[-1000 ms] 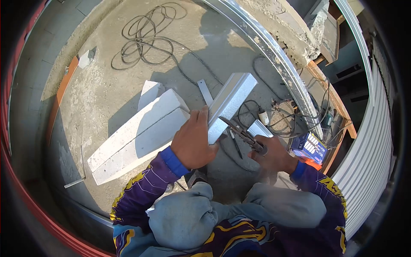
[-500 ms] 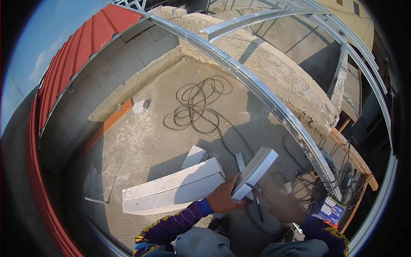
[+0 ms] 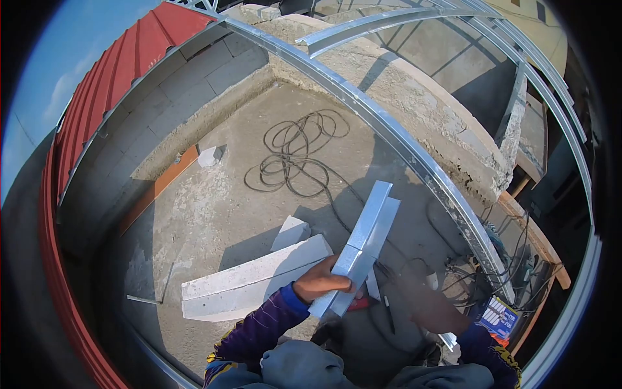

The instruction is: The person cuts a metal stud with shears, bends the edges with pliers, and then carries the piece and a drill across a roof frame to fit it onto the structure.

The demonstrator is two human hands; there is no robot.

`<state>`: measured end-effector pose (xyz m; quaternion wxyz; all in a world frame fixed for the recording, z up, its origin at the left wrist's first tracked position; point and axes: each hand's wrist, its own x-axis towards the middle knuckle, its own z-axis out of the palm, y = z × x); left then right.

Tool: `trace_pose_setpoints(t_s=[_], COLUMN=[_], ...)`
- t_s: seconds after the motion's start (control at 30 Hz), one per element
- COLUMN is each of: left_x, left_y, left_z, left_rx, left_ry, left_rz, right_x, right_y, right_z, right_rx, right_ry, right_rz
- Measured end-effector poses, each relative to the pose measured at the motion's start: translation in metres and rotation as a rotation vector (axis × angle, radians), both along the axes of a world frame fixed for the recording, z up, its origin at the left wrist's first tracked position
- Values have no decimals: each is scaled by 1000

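Observation:
My left hand (image 3: 324,280) is closed round the lower left side of a short length of shiny metal channel (image 3: 359,243), which tilts up to the right. A cut or joint line crosses the channel near its middle. My right hand (image 3: 434,303) is to the right of the channel, smeared by motion; its fingers and anything in them cannot be made out. Below the channel are a slim dark pen-like tool (image 3: 389,316) with a pale tip and a partly hidden red object (image 3: 359,303). White lightweight blocks (image 3: 253,279) lie beside my left hand.
A long metal beam (image 3: 389,133) crosses ahead at an angle. Looped black cable (image 3: 288,165) lies on the concrete floor (image 3: 214,240). At right are a blue printed box (image 3: 499,316), tangled wires and a wooden plank (image 3: 534,236). Red roofing sheets (image 3: 116,78) edge the left.
The metal channel has been turned over in my left hand, now showing its open folds and the crossing line. My left hand shifted slightly left and up. My right hand stays blurred.

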<state>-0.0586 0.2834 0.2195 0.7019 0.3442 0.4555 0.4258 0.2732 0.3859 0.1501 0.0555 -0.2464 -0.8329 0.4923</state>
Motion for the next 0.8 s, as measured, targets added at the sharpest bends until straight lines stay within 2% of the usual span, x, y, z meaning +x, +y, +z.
trace_pose_setpoints(t_s=[0.07, 0.13, 0.2, 0.23, 0.27, 0.3, 0.33, 0.4, 0.43, 0.5, 0.57, 0.63, 0.7, 0.73, 0.8], left_x=[2, -6, -16, -20, -22, -19, -14, -13, -16, -13, -13, -7, 5, 10, 18], left_y=[2, -2, -10, -12, -16, -19, -20, -22, -21, -23, -19, -24, -23, -20, -10], left_z=[4, 21, 8, 5, 2, 8, 19, 15, 7, 2, 0, -6, 10, 16, 25], left_rx=[356, 85, 60, 70, 75, 68, 92, 76, 52, -15, 46, 68, 80, 74, 270], left_ry=[616, 363, 184, 114, 42, 38, -52, -251, -225, -177, -78, -28, 164, 153, 596], left_rz=[184, 217, 278, 237, 197, 199, 204, 225, 238, 332, 285, 278, 320, 311, 177], right_x=[2, 14, 35, 43, 51, 55, 51, 53, 61, 65, 64, 58, 50, 47, 44], right_y=[3, 9, 6, 3, -1, -4, -11, -37, -42, -55, -61, -67, -66, -66, -43], right_z=[0, -14, -68, -94, -119, -133, -132, -130, -151, -152, -141, -131, -117, -101, -79], right_rx=[-35, -62, 200, 197, 129, 61, 55, 169, 127, 414, 521, 507, 512, 443, 374], right_ry=[-84, -175, -215, -216, -347, -480, -488, -633, -654, -633, -604, -641, -662, -705, -748], right_rz=[-4, -13, 47, 49, 25, 0, 4, -352, -431, -427, -431, -435, -460, -387, -320])
